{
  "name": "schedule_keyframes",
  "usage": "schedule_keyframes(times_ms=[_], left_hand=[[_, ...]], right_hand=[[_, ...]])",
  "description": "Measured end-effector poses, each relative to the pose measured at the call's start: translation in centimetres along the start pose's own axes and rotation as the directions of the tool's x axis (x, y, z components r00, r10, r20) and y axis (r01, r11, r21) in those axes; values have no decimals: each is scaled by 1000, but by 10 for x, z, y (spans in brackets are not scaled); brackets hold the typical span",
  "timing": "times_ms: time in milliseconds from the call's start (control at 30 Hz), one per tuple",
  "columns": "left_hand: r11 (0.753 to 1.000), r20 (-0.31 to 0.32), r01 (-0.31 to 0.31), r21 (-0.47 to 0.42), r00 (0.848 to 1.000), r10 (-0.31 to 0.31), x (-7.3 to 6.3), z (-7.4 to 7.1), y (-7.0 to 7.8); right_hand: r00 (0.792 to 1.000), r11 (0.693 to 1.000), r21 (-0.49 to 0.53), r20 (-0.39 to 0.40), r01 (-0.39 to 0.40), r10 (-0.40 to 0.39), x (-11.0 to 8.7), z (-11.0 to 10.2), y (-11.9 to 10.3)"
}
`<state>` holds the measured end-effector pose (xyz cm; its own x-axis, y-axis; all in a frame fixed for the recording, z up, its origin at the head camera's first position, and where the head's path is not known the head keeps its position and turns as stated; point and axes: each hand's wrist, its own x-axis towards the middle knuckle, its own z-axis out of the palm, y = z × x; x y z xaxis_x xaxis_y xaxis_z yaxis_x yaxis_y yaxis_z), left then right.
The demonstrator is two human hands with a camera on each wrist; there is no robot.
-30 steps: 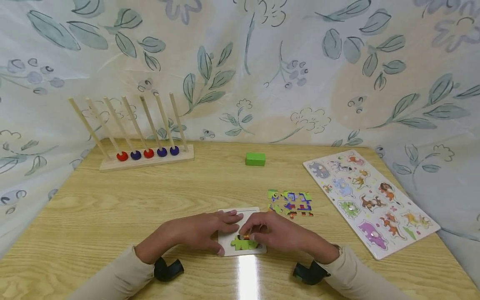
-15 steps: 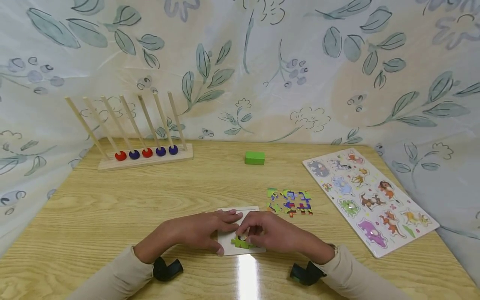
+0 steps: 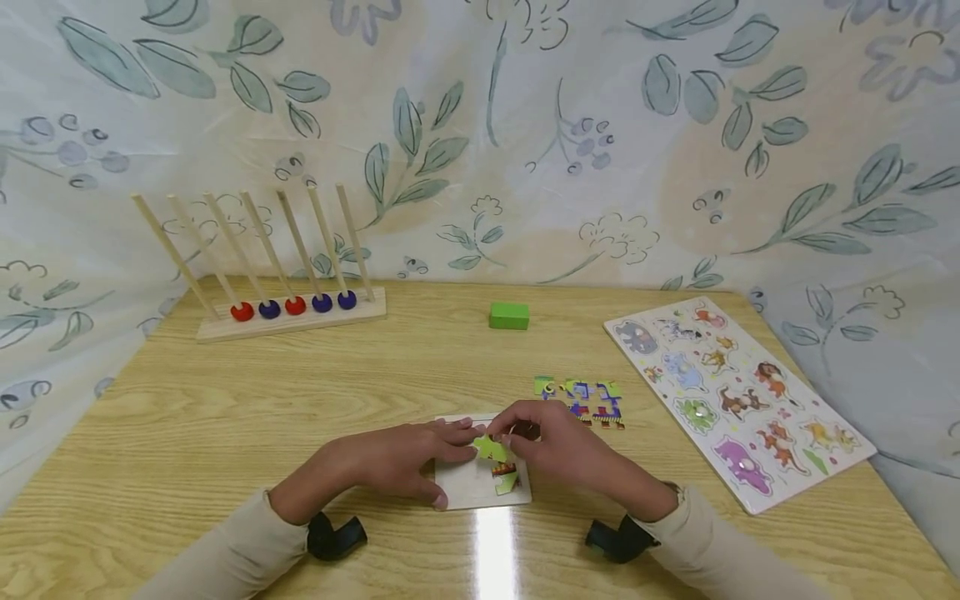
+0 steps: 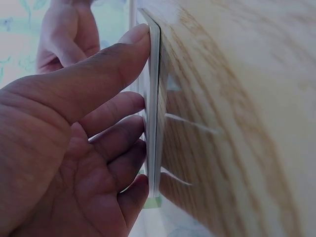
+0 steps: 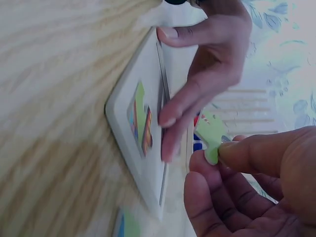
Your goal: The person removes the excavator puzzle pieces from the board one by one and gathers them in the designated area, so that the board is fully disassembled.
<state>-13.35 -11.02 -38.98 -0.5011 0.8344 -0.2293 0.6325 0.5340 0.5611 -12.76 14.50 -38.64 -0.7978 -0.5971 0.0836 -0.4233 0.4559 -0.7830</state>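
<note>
In the head view my right hand (image 3: 561,443) pinches a green jigsaw puzzle piece (image 3: 491,448) above a white puzzle tray (image 3: 459,490). The right wrist view shows the held piece (image 5: 211,136) between thumb and fingers, lifted clear of the tray. Another green piece (image 3: 506,482) with a red and orange part lies in the tray near its right side. My left hand (image 3: 401,460) rests on the tray's left part, fingers laid on its face. The left wrist view shows the left thumb (image 4: 111,69) against the tray's edge.
Loose puzzle pieces (image 3: 577,390) lie right of the tray, partly behind my right hand. A green block (image 3: 509,316) stands farther back. An animal peg board (image 3: 731,467) lies at the right. A wooden rack (image 3: 367,310) with pegs and red and blue beads stands back left.
My right hand has lifted a green piece from the tray's lower part and moved it up slightly, uncovering the piece at the lower right. The left hand has stayed in place.
</note>
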Motion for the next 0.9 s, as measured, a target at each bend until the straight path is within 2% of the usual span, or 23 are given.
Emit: schedule_keyframes(times_ms=[400,900], left_hand=[[1000,-7,-7,-4,1000,7,2,2,-1],[1000,-9,3,-25,1000,-3,0,1,0]], right_hand=[[996,998,-40,-78,-46,43,-21,-34,13],[998,994,-93,-38,-57,54,-45,-61,30]])
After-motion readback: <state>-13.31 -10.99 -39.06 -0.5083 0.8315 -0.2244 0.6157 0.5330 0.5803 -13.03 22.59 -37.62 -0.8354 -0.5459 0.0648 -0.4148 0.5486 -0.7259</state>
